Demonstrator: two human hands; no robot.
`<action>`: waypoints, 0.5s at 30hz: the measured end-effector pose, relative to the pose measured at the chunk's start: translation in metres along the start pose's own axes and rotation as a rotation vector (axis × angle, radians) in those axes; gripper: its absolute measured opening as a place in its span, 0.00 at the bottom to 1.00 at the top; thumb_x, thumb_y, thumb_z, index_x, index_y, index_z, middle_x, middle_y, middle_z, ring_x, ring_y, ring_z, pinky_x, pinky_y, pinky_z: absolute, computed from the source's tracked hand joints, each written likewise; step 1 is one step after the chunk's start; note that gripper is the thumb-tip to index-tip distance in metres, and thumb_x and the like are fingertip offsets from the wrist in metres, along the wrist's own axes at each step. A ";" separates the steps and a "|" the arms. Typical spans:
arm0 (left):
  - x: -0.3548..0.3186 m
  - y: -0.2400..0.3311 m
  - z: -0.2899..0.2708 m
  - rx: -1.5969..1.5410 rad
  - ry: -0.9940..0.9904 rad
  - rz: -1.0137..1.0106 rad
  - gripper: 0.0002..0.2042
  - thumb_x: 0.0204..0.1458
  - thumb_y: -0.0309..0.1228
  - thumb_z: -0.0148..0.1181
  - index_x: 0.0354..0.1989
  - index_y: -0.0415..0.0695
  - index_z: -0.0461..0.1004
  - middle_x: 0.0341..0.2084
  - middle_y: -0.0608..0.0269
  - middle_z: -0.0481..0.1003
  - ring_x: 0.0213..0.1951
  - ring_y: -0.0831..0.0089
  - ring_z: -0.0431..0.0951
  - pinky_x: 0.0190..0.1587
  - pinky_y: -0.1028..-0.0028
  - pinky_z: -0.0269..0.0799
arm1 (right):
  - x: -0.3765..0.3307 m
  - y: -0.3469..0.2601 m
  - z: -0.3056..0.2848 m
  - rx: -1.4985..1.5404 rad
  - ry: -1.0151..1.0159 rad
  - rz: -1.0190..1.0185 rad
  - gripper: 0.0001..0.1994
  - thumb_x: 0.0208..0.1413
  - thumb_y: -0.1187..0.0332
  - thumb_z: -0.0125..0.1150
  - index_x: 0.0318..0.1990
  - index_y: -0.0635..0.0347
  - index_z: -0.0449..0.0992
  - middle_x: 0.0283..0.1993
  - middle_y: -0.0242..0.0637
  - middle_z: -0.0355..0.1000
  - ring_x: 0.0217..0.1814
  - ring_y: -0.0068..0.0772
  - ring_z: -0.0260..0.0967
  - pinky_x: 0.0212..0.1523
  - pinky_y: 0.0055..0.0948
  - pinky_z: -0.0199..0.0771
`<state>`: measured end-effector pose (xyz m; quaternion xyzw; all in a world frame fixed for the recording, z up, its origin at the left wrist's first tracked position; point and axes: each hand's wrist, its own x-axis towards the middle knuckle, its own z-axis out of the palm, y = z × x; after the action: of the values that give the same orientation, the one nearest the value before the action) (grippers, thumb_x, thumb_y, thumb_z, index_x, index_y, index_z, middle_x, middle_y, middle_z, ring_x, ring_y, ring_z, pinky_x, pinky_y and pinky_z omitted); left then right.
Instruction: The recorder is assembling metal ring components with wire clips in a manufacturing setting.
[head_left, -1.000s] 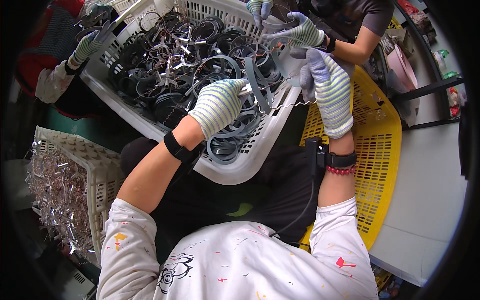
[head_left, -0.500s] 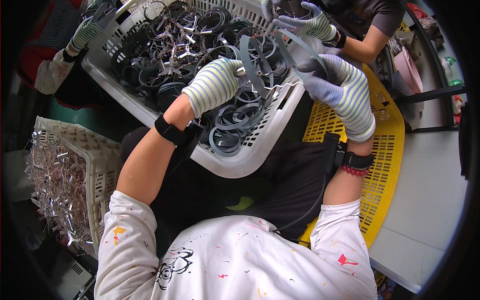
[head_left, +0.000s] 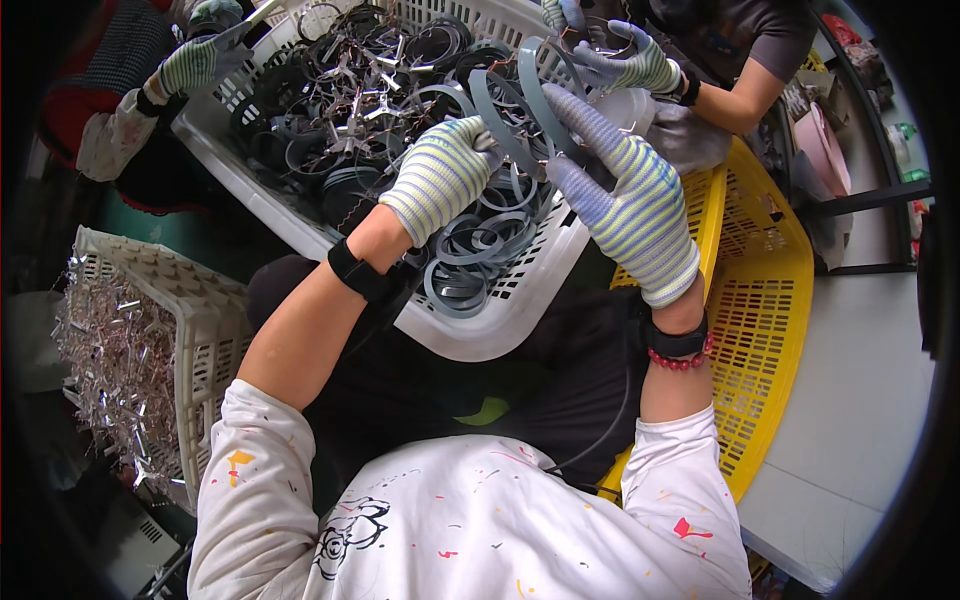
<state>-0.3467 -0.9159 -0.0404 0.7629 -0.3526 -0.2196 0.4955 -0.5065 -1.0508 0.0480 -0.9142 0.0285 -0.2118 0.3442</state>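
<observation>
Two curved grey flat bands (head_left: pixel 500 125), ring-shaped, are raised between my hands above a white crate (head_left: pixel 480 342). My left hand (head_left: pixel 445 170), in a striped knit glove, is closed at their left edge, its fingertips partly hidden. On the other side my right hand (head_left: pixel 635 195), gloved alike, has the right band between its stretched fingers and its thumb. Below them, the crate holds many loose grey rings (head_left: pixel 470 245) and a tangle of dark rings with shiny metal clips (head_left: pixel 360 105) and thin wires.
At left a second white crate (head_left: pixel 195 300) is heaped with shiny metal pieces (head_left: pixel 125 370). Yellow perforated baskets (head_left: pixel 760 330) stand at right beside a pale surface (head_left: pixel 840 400). Co-workers' gloved hands reach in at the far right (head_left: pixel 640 65) and far left (head_left: pixel 195 65).
My right hand has moved left and closer to my left hand, so the two bands sit nearer together. My left hand has shifted slightly right. The wavy wire between them no longer shows.
</observation>
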 end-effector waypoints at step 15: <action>-0.029 0.041 -0.004 -0.852 -0.682 -0.249 0.15 0.59 0.38 0.62 0.44 0.37 0.79 0.16 0.72 0.69 0.14 0.88 0.59 0.16 0.85 0.49 | 0.007 0.041 -0.004 0.277 0.266 -0.049 0.27 0.60 0.79 0.58 0.68 0.58 0.67 0.65 0.34 0.70 0.60 0.27 0.71 0.61 0.26 0.71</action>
<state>-0.3765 -0.9020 -0.0024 0.4167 -0.2803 -0.6338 0.5883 -0.4982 -1.0853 0.0267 -0.8225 0.0219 -0.3408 0.4549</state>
